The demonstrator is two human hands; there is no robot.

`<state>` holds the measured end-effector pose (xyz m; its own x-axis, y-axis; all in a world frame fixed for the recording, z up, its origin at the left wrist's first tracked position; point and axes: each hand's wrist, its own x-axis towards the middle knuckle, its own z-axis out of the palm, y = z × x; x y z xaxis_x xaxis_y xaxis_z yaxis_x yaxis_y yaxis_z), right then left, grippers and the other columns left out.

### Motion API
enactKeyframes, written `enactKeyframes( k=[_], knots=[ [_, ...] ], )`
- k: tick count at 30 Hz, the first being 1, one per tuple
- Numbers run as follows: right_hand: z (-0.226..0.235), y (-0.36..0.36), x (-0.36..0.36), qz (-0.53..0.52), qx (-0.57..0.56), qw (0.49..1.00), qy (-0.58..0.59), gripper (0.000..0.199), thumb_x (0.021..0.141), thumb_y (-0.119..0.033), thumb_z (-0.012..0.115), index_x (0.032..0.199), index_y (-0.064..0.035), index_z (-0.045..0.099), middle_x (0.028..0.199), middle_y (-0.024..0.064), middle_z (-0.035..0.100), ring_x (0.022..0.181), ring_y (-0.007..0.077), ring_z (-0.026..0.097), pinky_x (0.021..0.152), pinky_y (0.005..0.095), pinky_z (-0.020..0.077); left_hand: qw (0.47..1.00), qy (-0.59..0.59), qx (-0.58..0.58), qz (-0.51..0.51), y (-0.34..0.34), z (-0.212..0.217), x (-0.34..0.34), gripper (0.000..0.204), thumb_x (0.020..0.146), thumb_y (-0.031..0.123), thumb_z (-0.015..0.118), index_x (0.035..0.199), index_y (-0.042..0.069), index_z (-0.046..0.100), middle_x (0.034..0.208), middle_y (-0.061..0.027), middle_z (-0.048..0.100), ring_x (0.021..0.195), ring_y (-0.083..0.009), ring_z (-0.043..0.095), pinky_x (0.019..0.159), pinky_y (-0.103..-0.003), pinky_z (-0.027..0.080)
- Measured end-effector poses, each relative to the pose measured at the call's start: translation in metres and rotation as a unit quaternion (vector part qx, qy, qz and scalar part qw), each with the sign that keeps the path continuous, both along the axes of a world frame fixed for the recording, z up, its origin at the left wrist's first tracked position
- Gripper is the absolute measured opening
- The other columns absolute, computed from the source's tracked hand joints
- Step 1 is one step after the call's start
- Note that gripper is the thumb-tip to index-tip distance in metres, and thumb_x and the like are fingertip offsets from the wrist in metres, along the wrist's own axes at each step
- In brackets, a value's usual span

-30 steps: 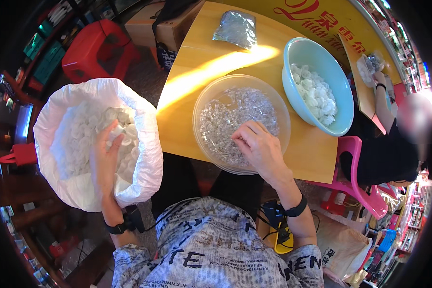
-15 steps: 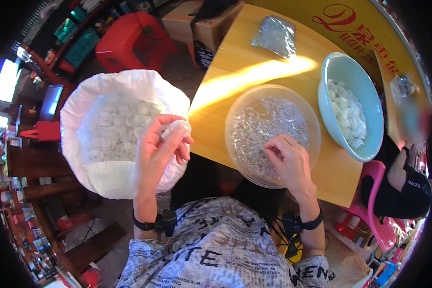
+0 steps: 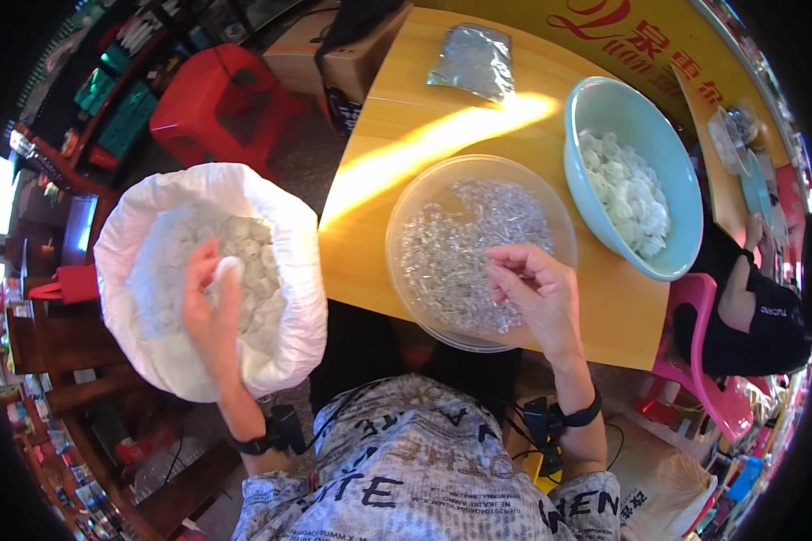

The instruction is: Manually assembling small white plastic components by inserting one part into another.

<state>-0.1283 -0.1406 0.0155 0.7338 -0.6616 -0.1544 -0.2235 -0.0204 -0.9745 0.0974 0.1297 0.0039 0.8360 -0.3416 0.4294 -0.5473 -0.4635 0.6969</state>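
Note:
My left hand (image 3: 212,311) is over a white-lined sack (image 3: 302,298) heaped with small, round, whitish translucent pieces (image 3: 253,248). Motion blurs its fingers, and a pale spot shows at the thumb tip; whether it grips a piece cannot be told. Over a round clear plastic tub (image 3: 564,230) hovers my right hand (image 3: 537,293), thumb and forefinger pinched together. Anything between those fingertips is too small to make out. Many small, glossy clear pieces (image 3: 460,270) fill the tub. To its right, a pale blue basin (image 3: 686,212) holds a pile of white pieces (image 3: 627,194).
A silvery plastic packet (image 3: 472,63) lies on the far part of the yellow wooden table (image 3: 361,243). A red stool (image 3: 216,108) stands beyond the sack. At right are a pink chair (image 3: 695,352) and a seated person in dark clothes (image 3: 758,316).
My left hand has moved left and down from beside the table to over the sack. My right hand has lifted slightly, still pinched. The whole view has shifted a little.

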Motion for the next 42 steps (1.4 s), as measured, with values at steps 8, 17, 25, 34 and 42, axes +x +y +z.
enactKeyframes(
  k=[8,17,25,34,42],
  knots=[
    [0.004,0.004,-0.01,0.02,0.021,0.997,-0.074,0.01,0.084,-0.002,0.066,0.093,-0.0001,0.063,0.079,0.0027,0.063,0.07,0.0076,0.06,0.065,0.021,0.0502,0.864,0.348,-0.177,-0.318,-0.085,0.046,-0.103,0.028,0.081,-0.008,0.057,0.108,0.0,0.055,0.098,-0.0114,0.058,0.075,-0.0111,0.057,0.067,-0.022,0.047],
    [0.009,0.004,-0.016,0.015,0.204,0.973,-0.102,0.009,0.087,-0.005,0.064,0.094,0.0008,0.062,0.082,0.0039,0.064,0.07,0.0089,0.06,0.065,0.0216,0.0501,0.797,0.472,-0.161,-0.341,-0.137,0.009,-0.114,0.017,0.084,0.0,0.063,0.101,0.002,0.062,0.093,-0.0016,0.054,0.084,-0.0066,0.052,0.072,-0.02,0.042],
    [0.002,0.002,-0.015,0.032,0.239,0.963,-0.123,0.009,0.087,-0.005,0.064,0.093,0.0009,0.062,0.084,0.0047,0.064,0.071,0.0086,0.06,0.065,0.0213,0.0502,0.883,0.29,-0.083,-0.359,-0.145,0.0,-0.108,0.012,0.084,0.006,0.067,0.094,0.001,0.063,0.086,-0.0005,0.06,0.077,-0.0056,0.053,0.066,-0.019,0.043],
    [-0.007,0.008,-0.015,0.004,0.149,0.977,-0.15,0.011,0.087,-0.004,0.064,0.097,-0.0001,0.064,0.087,0.0041,0.065,0.075,0.0086,0.061,0.068,0.0218,0.052,0.753,0.57,-0.136,-0.298,-0.146,0.001,-0.109,0.013,0.089,0.019,0.063,0.093,0.007,0.061,0.075,0.0043,0.056,0.067,-0.0023,0.049,0.058,-0.016,0.037],
    [-0.004,0.008,-0.013,-0.038,0.162,0.974,-0.155,0.01,0.088,-0.005,0.063,0.096,-0.0002,0.063,0.088,0.0038,0.064,0.071,0.0075,0.059,0.066,0.0214,0.0516,0.711,0.606,-0.167,-0.315,-0.155,0.006,-0.104,0.021,0.093,0.018,0.054,0.109,0.005,0.055,0.099,-0.0013,0.056,0.08,-0.0066,0.052,0.071,-0.02,0.041]
  ],
)
